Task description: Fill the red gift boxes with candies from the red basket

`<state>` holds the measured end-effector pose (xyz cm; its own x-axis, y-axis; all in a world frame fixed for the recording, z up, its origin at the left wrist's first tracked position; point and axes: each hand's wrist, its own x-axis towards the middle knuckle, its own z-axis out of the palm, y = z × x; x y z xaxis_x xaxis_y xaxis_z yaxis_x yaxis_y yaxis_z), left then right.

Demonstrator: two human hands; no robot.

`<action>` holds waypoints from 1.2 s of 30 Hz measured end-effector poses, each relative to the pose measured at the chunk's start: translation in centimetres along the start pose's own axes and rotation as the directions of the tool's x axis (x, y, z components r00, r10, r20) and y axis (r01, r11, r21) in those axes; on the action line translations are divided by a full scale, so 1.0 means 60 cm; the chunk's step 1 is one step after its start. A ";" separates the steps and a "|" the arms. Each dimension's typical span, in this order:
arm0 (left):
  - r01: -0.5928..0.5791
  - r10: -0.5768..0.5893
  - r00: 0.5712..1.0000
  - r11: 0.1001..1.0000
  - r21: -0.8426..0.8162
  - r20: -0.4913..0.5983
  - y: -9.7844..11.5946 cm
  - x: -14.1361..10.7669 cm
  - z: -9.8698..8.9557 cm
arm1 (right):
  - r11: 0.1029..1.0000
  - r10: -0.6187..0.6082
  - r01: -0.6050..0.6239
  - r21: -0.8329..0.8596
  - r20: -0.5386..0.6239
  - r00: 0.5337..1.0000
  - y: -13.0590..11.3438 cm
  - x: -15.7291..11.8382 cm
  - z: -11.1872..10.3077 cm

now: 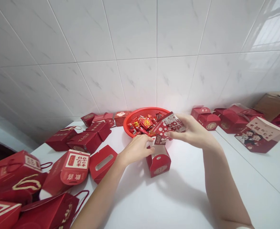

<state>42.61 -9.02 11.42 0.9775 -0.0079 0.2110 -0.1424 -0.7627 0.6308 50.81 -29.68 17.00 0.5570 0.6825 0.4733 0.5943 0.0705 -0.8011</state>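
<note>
My right hand grips a red-and-white patterned paper box, tilted over the near right rim of a red plastic basket. A small dark red flap or wrapper shows below that box; which it is, I cannot tell. Below stands a small red gift box with its top open. My left hand curls its fingers at that box's upper left edge, seemingly gripping it. Wrapped candies lie in the basket, partly hidden behind the patterned box.
Many red gift boxes crowd the left side, some with cord handles. More red boxes stand at the right, near a box with a cartoon couple and a brown carton. A tiled wall rises behind the white table.
</note>
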 end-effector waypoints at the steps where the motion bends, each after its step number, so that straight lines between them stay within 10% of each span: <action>1: 0.009 -0.012 0.998 0.999 0.046 0.067 0.005 -0.001 -0.003 | 0.999 -0.002 0.003 -0.050 0.015 1.000 0.002 0.002 0.006; 14: -0.062 0.085 0.956 0.994 -0.090 0.280 0.010 -0.013 -0.018 | 0.996 0.076 -0.068 -0.050 0.186 0.980 0.011 0.008 0.039; 31: 0.098 -0.160 0.884 0.982 0.162 0.440 0.013 -0.013 -0.029 | 0.927 0.242 -0.118 -0.357 0.326 0.914 0.012 0.012 0.040; 36: 0.121 -0.196 0.872 0.974 0.191 0.448 0.018 -0.014 -0.032 | 0.967 0.202 -0.144 -0.208 0.296 0.933 0.013 0.011 0.041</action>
<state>41.35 -8.60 13.36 0.9502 -0.1473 -0.2745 0.0093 -0.8672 0.4978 50.21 -27.37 15.78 0.4682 0.8669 0.1709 0.6158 -0.1814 -0.7667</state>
